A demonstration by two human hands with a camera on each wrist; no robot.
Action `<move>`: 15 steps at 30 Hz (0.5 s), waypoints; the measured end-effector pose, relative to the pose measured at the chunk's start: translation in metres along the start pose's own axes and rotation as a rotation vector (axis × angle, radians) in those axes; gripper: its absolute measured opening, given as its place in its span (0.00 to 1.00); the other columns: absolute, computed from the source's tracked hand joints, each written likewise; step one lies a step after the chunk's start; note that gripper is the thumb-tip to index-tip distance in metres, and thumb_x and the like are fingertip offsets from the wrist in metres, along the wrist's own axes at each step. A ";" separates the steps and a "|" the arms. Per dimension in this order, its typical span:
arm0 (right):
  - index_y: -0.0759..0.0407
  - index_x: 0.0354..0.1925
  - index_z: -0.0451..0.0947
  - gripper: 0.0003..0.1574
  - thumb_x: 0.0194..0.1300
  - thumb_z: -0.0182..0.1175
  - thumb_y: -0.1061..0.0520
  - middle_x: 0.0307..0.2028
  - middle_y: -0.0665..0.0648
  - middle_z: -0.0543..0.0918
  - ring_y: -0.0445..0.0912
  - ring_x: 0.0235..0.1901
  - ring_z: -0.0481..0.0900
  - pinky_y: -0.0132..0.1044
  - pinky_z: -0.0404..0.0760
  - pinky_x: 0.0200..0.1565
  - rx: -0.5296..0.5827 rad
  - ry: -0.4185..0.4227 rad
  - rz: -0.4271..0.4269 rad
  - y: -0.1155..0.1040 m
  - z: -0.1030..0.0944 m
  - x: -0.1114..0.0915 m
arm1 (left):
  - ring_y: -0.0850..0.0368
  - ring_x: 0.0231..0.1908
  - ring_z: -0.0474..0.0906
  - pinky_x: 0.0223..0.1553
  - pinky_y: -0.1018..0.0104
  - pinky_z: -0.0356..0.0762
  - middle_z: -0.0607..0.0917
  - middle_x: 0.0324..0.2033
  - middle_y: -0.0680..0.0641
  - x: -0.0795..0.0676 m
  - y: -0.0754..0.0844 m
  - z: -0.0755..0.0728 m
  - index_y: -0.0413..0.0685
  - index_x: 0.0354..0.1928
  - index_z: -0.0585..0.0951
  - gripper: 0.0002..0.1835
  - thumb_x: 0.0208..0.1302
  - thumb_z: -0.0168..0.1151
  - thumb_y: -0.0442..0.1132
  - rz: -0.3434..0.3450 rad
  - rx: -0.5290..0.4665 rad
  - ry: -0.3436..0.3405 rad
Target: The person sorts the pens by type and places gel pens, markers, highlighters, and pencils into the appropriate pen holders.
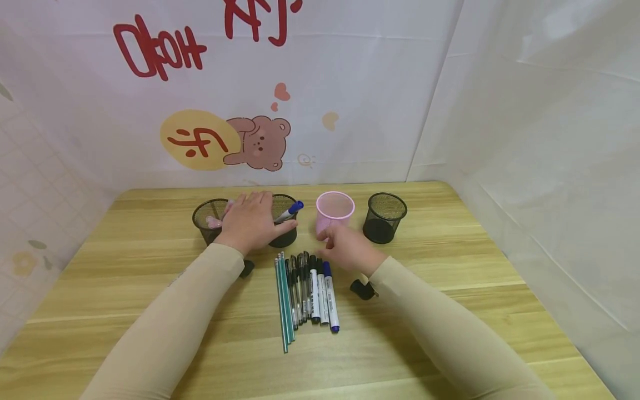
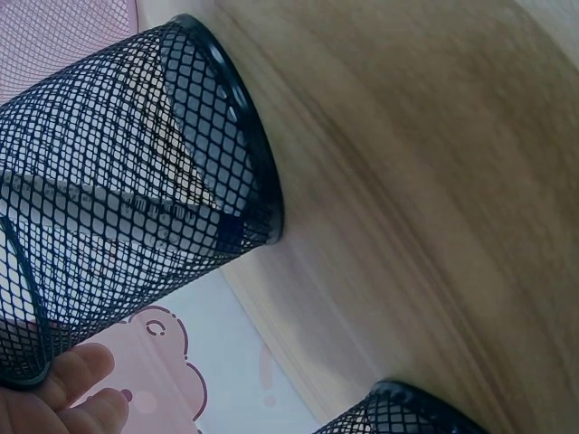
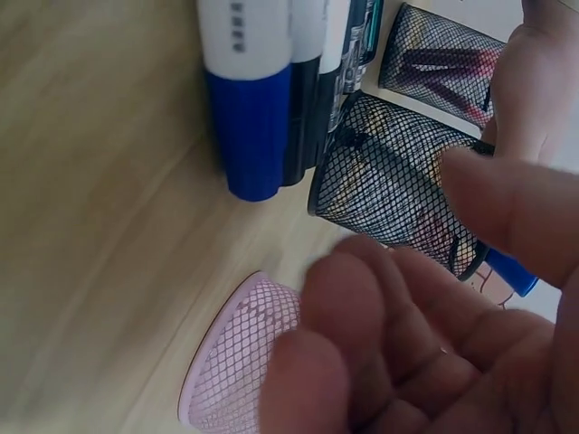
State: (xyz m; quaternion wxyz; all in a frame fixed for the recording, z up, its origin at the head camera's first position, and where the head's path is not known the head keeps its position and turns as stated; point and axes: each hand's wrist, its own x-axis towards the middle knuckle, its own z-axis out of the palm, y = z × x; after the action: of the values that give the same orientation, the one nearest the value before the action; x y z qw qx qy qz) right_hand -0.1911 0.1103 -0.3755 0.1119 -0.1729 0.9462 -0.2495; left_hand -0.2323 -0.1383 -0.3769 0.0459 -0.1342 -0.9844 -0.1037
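Observation:
My left hand (image 1: 248, 222) grips a black mesh pen cup (image 1: 283, 240) from its left side, thumb across the front. Its fingertips (image 2: 81, 371) show at the rim in the left wrist view. A blue-capped marker (image 1: 290, 211) leans inside that cup, its cap above the rim. My right hand (image 1: 350, 248) hovers in front of a pink mesh cup (image 1: 335, 206), fingers loosely bent and holding nothing. Below the hands lie whiteboard markers (image 1: 322, 297), one with a blue cap (image 3: 249, 136) and two with black caps. Left of them are several black gel pens (image 1: 300, 289) and teal pencils (image 1: 283, 300).
At the far left stands another black mesh cup (image 1: 202, 222) with pink items in it. A fourth cup (image 1: 384, 219), black mesh, stands at the right of the row. Behind the wooden table (image 1: 450, 333) hangs a printed white cloth (image 1: 375, 111).

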 end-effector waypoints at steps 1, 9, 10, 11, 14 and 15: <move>0.61 0.57 0.84 0.24 0.68 0.72 0.51 0.36 0.54 0.89 0.45 0.34 0.84 0.37 0.84 0.38 -0.018 -0.023 0.007 0.001 0.000 0.000 | 0.39 0.75 0.67 0.81 0.41 0.53 0.75 0.71 0.37 0.000 0.000 0.000 0.41 0.73 0.69 0.62 0.58 0.45 0.88 0.000 -0.001 0.000; 0.58 0.52 0.85 0.23 0.62 0.76 0.51 0.37 0.52 0.89 0.45 0.38 0.85 0.44 0.85 0.49 -0.123 -0.143 0.010 0.002 0.000 -0.007 | 0.39 0.75 0.68 0.82 0.41 0.53 0.76 0.71 0.38 0.000 -0.001 0.000 0.41 0.74 0.69 0.62 0.57 0.45 0.89 -0.003 -0.007 0.006; 0.58 0.51 0.85 0.23 0.62 0.76 0.50 0.37 0.52 0.89 0.45 0.38 0.84 0.44 0.85 0.49 -0.129 -0.148 0.006 0.002 0.001 -0.008 | 0.39 0.75 0.68 0.82 0.41 0.53 0.76 0.71 0.38 0.000 0.000 0.000 0.41 0.74 0.69 0.62 0.57 0.45 0.89 -0.003 -0.009 0.005; 0.58 0.50 0.85 0.23 0.61 0.77 0.50 0.37 0.52 0.89 0.45 0.38 0.84 0.44 0.85 0.50 -0.135 -0.153 0.007 0.002 0.001 -0.008 | 0.39 0.75 0.67 0.82 0.40 0.52 0.76 0.71 0.38 0.000 0.000 0.000 0.41 0.74 0.69 0.62 0.57 0.44 0.89 -0.003 -0.009 0.004; 0.58 0.50 0.84 0.25 0.59 0.78 0.49 0.38 0.52 0.89 0.45 0.38 0.83 0.45 0.84 0.50 -0.135 -0.166 0.016 0.003 0.002 -0.010 | 0.39 0.75 0.67 0.82 0.40 0.52 0.75 0.71 0.38 0.000 0.000 -0.001 0.41 0.74 0.69 0.62 0.58 0.45 0.89 -0.002 -0.010 0.000; 0.58 0.50 0.84 0.25 0.59 0.79 0.49 0.38 0.52 0.89 0.45 0.38 0.83 0.44 0.84 0.50 -0.132 -0.171 0.022 0.003 0.003 -0.010 | 0.39 0.75 0.67 0.82 0.40 0.52 0.75 0.71 0.38 0.000 0.000 -0.001 0.41 0.74 0.69 0.62 0.58 0.45 0.88 -0.002 -0.010 0.000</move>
State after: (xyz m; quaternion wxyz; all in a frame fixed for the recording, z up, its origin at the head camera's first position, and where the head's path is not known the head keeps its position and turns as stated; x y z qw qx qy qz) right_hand -0.1818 0.1156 -0.3782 0.1833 -0.1901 0.9495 -0.1695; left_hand -0.2321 -0.1383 -0.3764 0.0450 -0.1334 -0.9841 -0.1085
